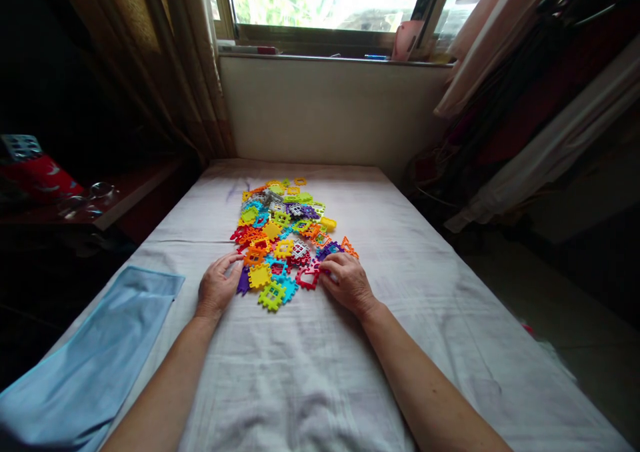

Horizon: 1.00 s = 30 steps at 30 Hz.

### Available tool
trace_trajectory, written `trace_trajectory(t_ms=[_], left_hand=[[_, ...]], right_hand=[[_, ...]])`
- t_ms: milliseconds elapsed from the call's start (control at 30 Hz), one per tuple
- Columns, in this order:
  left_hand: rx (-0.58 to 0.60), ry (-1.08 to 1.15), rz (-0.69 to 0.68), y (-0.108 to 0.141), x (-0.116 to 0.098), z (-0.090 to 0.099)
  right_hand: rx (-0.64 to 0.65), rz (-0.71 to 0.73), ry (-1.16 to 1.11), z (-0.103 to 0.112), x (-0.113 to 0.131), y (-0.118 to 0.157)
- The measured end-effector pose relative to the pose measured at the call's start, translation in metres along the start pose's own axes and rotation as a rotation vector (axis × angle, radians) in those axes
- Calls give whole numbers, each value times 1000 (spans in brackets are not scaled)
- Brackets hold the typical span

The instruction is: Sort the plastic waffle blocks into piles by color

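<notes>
A heap of colourful plastic interlocking tiles with notched edges lies on the bed between my hands. My left hand rests at the heap's left edge, fingers loosely bent and thumb apart, beside an orange tile and a purple tile. On the right side, my right hand curves its fingers against the heap, thumb apart from the forefinger. Its fingertips reach a red tile with a cut-out middle; a firm grip does not show. A green tile and a yellow tile lie at the near end.
A pale sheet covers the bed. Folded light-blue cloth lies at the left edge. Beyond the far edge is a low wall under a window. A dark wooden table stands left; hanging clothes are at right.
</notes>
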State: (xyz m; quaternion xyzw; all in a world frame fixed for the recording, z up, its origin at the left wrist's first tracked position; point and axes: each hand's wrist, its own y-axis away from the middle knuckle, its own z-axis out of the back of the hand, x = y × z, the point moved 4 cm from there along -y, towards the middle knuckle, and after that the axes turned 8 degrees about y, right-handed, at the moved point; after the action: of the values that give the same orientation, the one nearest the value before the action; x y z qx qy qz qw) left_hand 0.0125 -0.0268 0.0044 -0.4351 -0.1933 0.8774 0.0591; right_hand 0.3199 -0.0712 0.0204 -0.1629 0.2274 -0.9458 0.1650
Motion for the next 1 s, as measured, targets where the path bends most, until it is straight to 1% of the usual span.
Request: trace_trajectory(t_ms=[67, 133, 200, 267, 333, 400, 433, 500, 533, 600, 667, 700, 767, 833, 900, 1000], left_hand=[[0, 0, 2, 0, 0, 0], [-2, -1, 2, 0, 1, 0], [-2, -3, -3, 0, 2, 0], [0, -6, -11, 0, 3, 0], [2, -9, -17, -1, 4, -1], [3, -13, -21, -1, 5, -1], [3, -14, -21, -1, 5, -2], [1, -14, -24, -1, 6, -1], [0, -14, -25, -1, 5, -1], [1, -13, -30, -1, 5, -1], [7, -17, -35, -2, 4, -1], [9, -20, -36, -2, 4, -1], [11, -22, -36, -2, 5, -1], [13, -23, -32, -2, 6, -2], [19, -23, -29, -1, 7, -3], [26, -24, -32, -1, 7, -4]], right_hand=[[-78, 10, -88, 4, 3, -2], [-174, -29, -144, 11, -4, -4], [-280, -161, -110, 19, -25, -2], [-361, -353, -3, 27, -56, 4], [-375, -522, 104, 30, -86, 14], [-346, -641, 185, 29, -110, 23], [-319, -677, 218, 28, -118, 27], [-249, -716, 287, 26, -125, 31], [-222, -723, 322, 26, -124, 31], [-211, -704, 373, 26, -117, 29], [-209, -614, 369, 23, -102, 24], [-175, -543, 349, 20, -92, 21], [-40, -390, 307, 7, -71, 15], [89, -278, 288, -5, -52, 12], [135, -236, 279, -13, -39, 6], [128, -264, 263, -21, -31, -10]])
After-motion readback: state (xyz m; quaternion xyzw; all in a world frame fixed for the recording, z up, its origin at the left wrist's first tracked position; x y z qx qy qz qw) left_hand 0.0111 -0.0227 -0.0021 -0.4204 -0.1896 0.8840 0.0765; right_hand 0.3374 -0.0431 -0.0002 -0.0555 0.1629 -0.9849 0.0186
